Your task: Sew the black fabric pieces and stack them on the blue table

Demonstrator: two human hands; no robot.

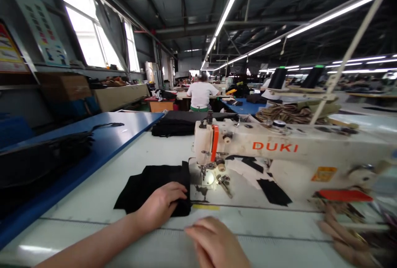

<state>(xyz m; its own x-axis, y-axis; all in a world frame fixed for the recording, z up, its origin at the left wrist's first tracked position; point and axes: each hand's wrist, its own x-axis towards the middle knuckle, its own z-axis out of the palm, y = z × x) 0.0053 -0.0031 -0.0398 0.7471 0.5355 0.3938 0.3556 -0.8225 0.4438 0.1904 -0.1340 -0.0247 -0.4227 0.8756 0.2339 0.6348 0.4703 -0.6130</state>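
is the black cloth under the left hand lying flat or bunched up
Flat. The black fabric piece lies spread on the white table, with no raised bunching, and the left hand rests palm-down on its near edge.

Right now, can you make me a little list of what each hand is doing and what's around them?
Left hand: lies flat on black fabric.
Right hand: blurred, low over the table, nothing seen in it.
Machine: white sewing machine marked DUKI, just right of the fabric.
Further back: folded black pile; a person in a white shirt, back turned.
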